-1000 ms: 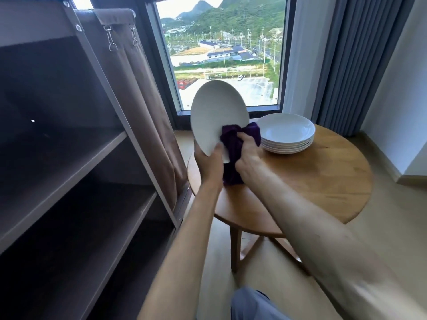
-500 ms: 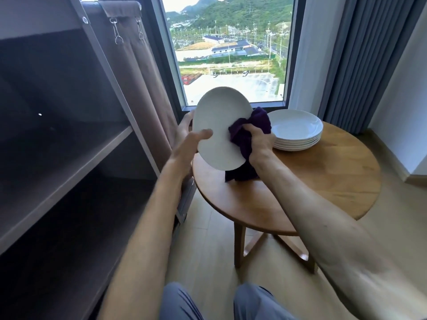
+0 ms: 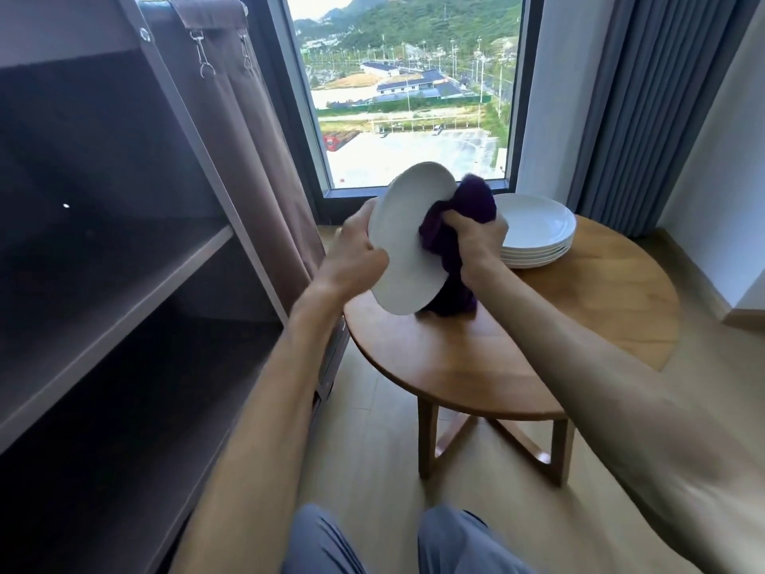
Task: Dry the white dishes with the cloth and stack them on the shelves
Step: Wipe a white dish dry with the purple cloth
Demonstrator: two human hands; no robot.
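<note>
The purple cloth (image 3: 463, 225) hides the white plate's (image 3: 403, 242) right rim.

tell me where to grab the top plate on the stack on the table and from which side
Take the top plate of the stack by its raised rim on the near-right edge, coming in from the right, probably thumb on top and fingers hooked under the lip. That side overhangs bare round table, while the stack's left side is blocked by the right hand bunching the purple cloth.

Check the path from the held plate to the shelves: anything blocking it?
Nothing visible. The plate, gripped by the left hand, sits right of the open shelves; the brown curtain hangs bunched at their right edge, clear of the opening.
</note>
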